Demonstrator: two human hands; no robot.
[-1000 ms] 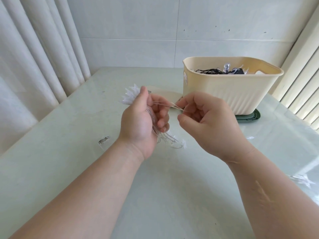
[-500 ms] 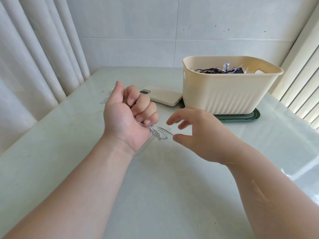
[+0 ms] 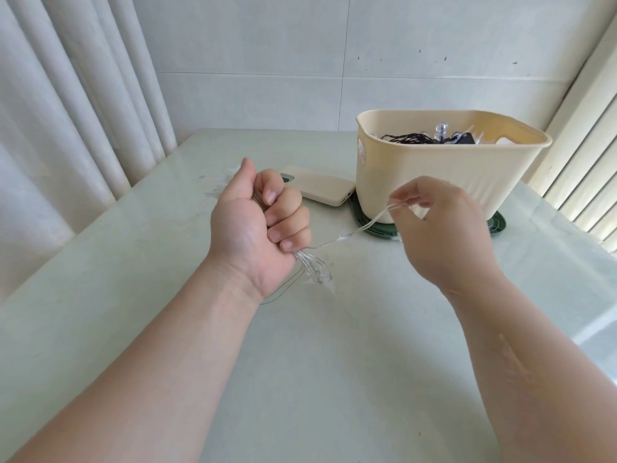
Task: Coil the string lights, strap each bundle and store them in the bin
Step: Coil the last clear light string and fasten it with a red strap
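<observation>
Fingers of the left hand (image 3: pixel 257 225) are clenching round the clear string lights (image 3: pixel 314 268), with the coiled loops spilling out below the little finger, just above the table (image 3: pixel 300 362). One strand (image 3: pixel 362 228) is running taut from that fist up to the right hand (image 3: pixel 437 235), which is pinching it between thumb and fingertips in front of the bin (image 3: pixel 434 182). That cream bin is sitting on a green lid (image 3: pixel 497 225) at the back right, holding dark cables (image 3: pixel 405 138). A beige flat device (image 3: pixel 317 188) is lying just left of it.
</observation>
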